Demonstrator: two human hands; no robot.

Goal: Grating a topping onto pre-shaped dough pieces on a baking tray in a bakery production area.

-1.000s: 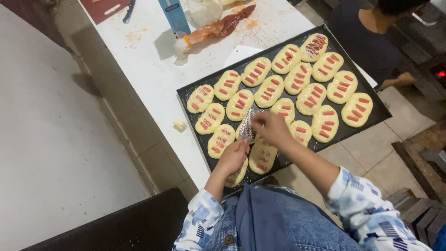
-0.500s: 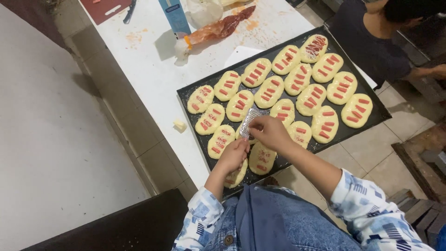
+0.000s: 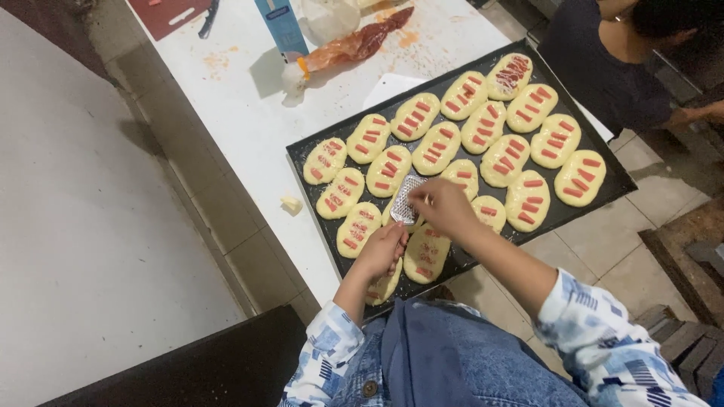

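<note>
A black baking tray [image 3: 612,185] on the white counter holds several oval dough pieces [image 3: 414,117] topped with red strips. My left hand [image 3: 385,249] grips the lower end of a small metal grater [image 3: 406,198], which it holds tilted over the tray's near rows. My right hand [image 3: 445,206] is pinched against the grater's face on a small pale piece, mostly hidden by my fingers. Both hands hover just above the dough pieces at the tray's front middle.
A small yellow chunk [image 3: 291,204] lies on the white counter [image 3: 249,113] left of the tray. Behind it are a piping bag of orange sauce [image 3: 354,45], a blue carton [image 3: 282,26] and a red board [image 3: 164,12]. Another person [image 3: 603,68] stands beyond the tray's far right.
My right hand has slid a little along the grater while the left keeps holding it. The person at the far right has shifted their arm.
</note>
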